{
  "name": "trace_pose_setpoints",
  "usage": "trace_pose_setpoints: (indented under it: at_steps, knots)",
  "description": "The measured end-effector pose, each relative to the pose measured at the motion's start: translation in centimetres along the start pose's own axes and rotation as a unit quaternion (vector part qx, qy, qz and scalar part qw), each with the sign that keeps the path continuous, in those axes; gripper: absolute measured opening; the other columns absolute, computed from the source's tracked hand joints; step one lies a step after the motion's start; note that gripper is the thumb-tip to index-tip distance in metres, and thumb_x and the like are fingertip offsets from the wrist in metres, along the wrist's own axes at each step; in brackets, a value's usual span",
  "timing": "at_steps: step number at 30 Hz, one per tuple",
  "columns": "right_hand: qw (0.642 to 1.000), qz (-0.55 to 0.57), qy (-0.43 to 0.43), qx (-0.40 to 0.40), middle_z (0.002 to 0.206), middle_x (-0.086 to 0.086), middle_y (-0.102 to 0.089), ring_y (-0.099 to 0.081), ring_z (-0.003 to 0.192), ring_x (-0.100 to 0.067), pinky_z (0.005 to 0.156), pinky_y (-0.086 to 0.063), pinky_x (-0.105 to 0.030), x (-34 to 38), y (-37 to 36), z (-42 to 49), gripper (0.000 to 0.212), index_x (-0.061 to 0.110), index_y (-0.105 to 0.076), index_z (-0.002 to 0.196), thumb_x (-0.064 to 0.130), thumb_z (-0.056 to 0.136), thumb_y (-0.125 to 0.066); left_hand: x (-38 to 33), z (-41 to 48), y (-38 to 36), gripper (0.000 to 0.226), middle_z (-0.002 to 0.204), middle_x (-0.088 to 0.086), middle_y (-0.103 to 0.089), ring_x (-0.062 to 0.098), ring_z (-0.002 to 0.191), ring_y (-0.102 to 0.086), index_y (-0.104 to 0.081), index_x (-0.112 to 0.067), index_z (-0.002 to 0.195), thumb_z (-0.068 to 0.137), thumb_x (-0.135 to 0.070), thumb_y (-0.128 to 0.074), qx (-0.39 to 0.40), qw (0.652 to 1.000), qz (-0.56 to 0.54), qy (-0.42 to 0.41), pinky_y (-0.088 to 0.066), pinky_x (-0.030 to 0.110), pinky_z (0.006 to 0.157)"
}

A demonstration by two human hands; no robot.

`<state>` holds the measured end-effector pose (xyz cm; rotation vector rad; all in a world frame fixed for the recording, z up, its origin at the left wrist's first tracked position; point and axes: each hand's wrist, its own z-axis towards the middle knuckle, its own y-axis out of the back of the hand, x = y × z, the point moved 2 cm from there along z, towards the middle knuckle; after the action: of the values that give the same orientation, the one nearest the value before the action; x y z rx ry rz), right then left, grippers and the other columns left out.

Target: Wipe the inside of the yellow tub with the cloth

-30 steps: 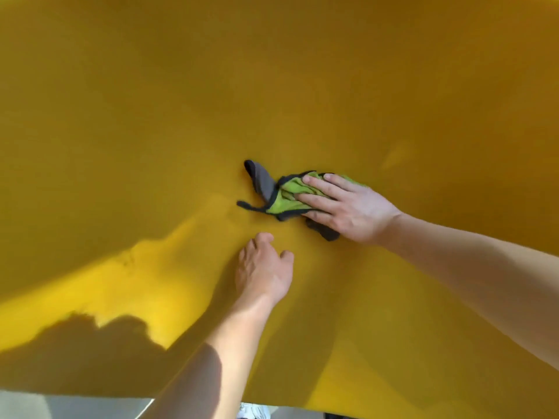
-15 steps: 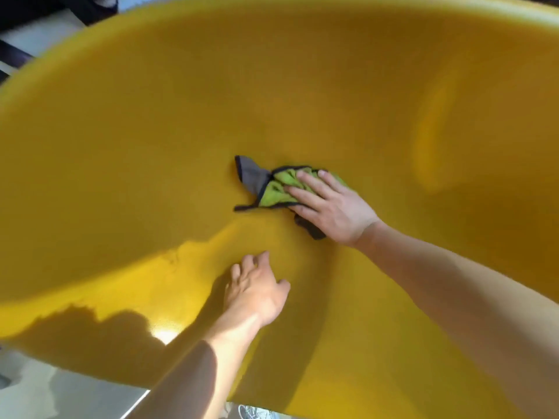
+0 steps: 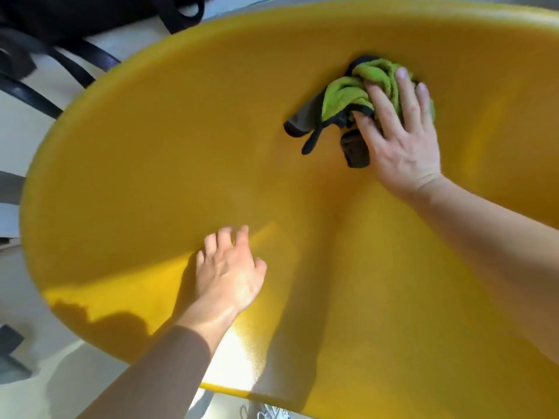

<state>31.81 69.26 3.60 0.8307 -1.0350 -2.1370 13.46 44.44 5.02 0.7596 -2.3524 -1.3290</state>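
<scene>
We see two bare forearms entering from the lower edge, no sleeves, watch, rings or gloves on either. Our left hand (image 3: 227,276) shows short fingers and a sheen at the wrist where light falls; our right hand (image 3: 399,137) shows trimmed, unpainted nails. The left forearm is partly in shadow.

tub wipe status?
Done: can't tell, no visible mark separates wiped from unwiped surface. In hand: right hand presses the green cloth flat on the yellow tub far wall, left hand braced inside. Left: unclear.
</scene>
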Motion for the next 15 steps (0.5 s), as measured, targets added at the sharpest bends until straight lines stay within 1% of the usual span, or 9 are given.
trace_pose_setpoints:
  at_steps: [2,4,6,7,9,11,12,13,15]
  knots:
    - [0.997,0.060,-0.038,0.026,0.149,-0.023,-0.047,-0.035,0.137,-0.059,0.114,-0.024,-0.066,4.7,-0.4,3.0,0.035,0.008,-0.059,0.130,0.005,0.103,-0.037,1.5,-0.1,2.1,0.066,0.158,0.003,-0.029,0.029,0.140,-0.029,-0.029,-0.026,0.151,0.090,-0.041,-0.051,-0.046,0.998,0.040,-0.020,-0.033,0.043,0.108]
    - [0.987,0.150,-0.032,0.038,0.153,-0.026,-0.041,-0.029,0.140,-0.060,0.114,-0.024,-0.066,11.0,-0.3,6.5,0.039,0.004,-0.057,0.132,0.003,0.098,-0.038,3.8,-0.2,4.5,0.066,0.152,0.009,-0.040,0.034,0.133,-0.039,-0.042,-0.020,0.145,0.082,-0.035,-0.059,-0.114,0.990,0.072,-0.047,-0.038,0.047,0.103]
    - [0.970,0.237,-0.010,0.054,0.157,-0.024,-0.035,-0.024,0.143,-0.057,0.113,-0.030,-0.064,18.4,0.0,9.2,0.039,0.005,-0.055,0.134,0.005,0.097,-0.042,6.5,-0.6,6.8,0.065,0.143,0.012,-0.049,0.037,0.125,-0.045,-0.051,-0.014,0.137,0.075,-0.027,-0.062,-0.197,0.976,0.076,-0.058,-0.040,0.049,0.100]
    - [0.958,0.278,-0.015,0.067,0.159,-0.023,-0.031,-0.021,0.145,-0.056,0.112,-0.034,-0.063,22.0,0.3,9.8,0.039,0.006,-0.053,0.135,0.007,0.097,-0.045,7.9,-0.9,7.9,0.063,0.142,0.013,-0.051,0.037,0.125,-0.046,-0.053,-0.014,0.136,0.074,-0.025,-0.061,-0.233,0.968,0.076,-0.057,-0.039,0.050,0.100]
    - [0.935,0.336,-0.057,0.097,0.162,-0.023,-0.025,-0.017,0.146,-0.056,0.108,-0.038,-0.065,27.8,1.2,9.3,0.044,0.008,-0.044,0.139,0.009,0.096,-0.054,10.6,-1.7,9.8,0.061,0.142,0.014,-0.051,0.038,0.125,-0.046,-0.054,-0.014,0.135,0.075,-0.024,-0.059,-0.297,0.950,0.076,-0.052,-0.035,0.051,0.102]
    - [0.914,0.381,-0.072,0.118,0.161,-0.025,-0.026,-0.019,0.145,-0.057,0.105,-0.040,-0.066,31.5,2.0,7.1,0.049,0.009,-0.038,0.139,0.009,0.094,-0.058,13.1,-2.3,10.8,0.059,0.144,0.014,-0.050,0.039,0.127,-0.044,-0.054,-0.013,0.135,0.076,-0.024,-0.058,-0.336,0.938,0.083,-0.037,-0.032,0.052,0.104]
    - [0.910,0.393,-0.046,0.122,0.160,-0.025,-0.029,-0.021,0.144,-0.057,0.105,-0.042,-0.066,32.5,2.3,5.8,0.044,0.010,-0.040,0.138,0.010,0.096,-0.055,14.1,-2.5,10.8,0.059,0.146,0.014,-0.048,0.039,0.128,-0.043,-0.054,-0.013,0.135,0.077,-0.023,-0.058,-0.340,0.935,0.095,-0.027,-0.030,0.053,0.106]
    - [0.910,0.397,0.003,0.120,0.159,-0.023,-0.032,-0.024,0.144,-0.056,0.105,-0.042,-0.064,32.9,2.5,4.6,0.038,0.010,-0.047,0.136,0.012,0.098,-0.051,14.6,-2.6,10.6,0.059,0.149,0.014,-0.045,0.040,0.131,-0.041,-0.053,-0.012,0.135,0.077,-0.023,-0.058,-0.335,0.935,0.110,-0.021,-0.029,0.054,0.108]
    - [0.912,0.375,0.134,0.096,0.156,-0.019,-0.041,-0.032,0.143,-0.051,0.111,-0.039,-0.060,31.5,1.8,3.8,0.030,0.012,-0.060,0.129,0.016,0.103,-0.047,14.6,-3.0,9.4,0.061,0.154,0.015,-0.039,0.043,0.140,-0.033,-0.052,-0.012,0.138,0.078,-0.023,-0.056,-0.315,0.939,0.135,-0.015,-0.023,0.060,0.113]
